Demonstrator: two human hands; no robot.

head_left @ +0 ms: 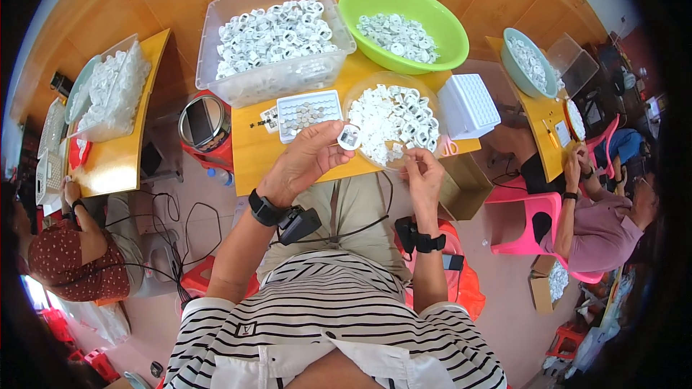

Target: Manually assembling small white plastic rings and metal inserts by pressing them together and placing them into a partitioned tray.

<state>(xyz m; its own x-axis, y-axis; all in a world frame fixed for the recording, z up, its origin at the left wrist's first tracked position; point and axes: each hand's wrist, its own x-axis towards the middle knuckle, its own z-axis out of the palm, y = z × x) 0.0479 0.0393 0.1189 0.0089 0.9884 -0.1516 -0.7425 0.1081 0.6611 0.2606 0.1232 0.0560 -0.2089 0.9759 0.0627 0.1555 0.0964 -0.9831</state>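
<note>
Pinching round white plastic part (349,137) in curled left hand (308,157) by near-left rim of round clear plastic tray (386,78), with nearly closed right hand (423,174) at near rim, can't tell if gripping anything.

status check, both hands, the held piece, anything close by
Left hand pinching round white piece; right hand at round tray's near rim, grip unclear; pink scissors nearby.

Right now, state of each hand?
Left hand: closed, holding a round white piece.
Right hand: fingers bent at the near edge of the round tray; cannot tell if it grips anything.
</note>
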